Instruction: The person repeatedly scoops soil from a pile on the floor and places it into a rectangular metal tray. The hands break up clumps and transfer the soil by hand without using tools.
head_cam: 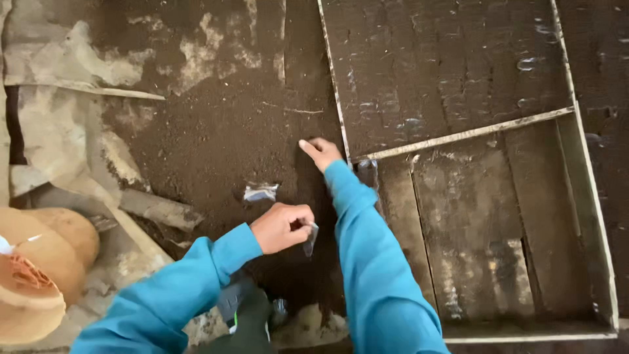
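A: Where's the left hand?

B: Seen low-centre over the dark soil bed, curled shut. A small grey plastic bag is pinched betw. thumb and fingers and hangs just below the knuckles.

A: And the right hand?

B: Stretched fwd, fingers bent down, tips pressed into the soil right beside the left edge of the wooden frame. Nothing is held in it, as far as can be told.

A: Anything betw. the hands?

B: A crumpled grey bag scrap is left lying on the soil, just above-left of the left hand, not touched.

A: Rest?

B: Both arms are covered by blue sleeves. Tan rounded objects are seen at the left edge; kind can't be told. Pale broken slabs are strewn along the soil's left side.
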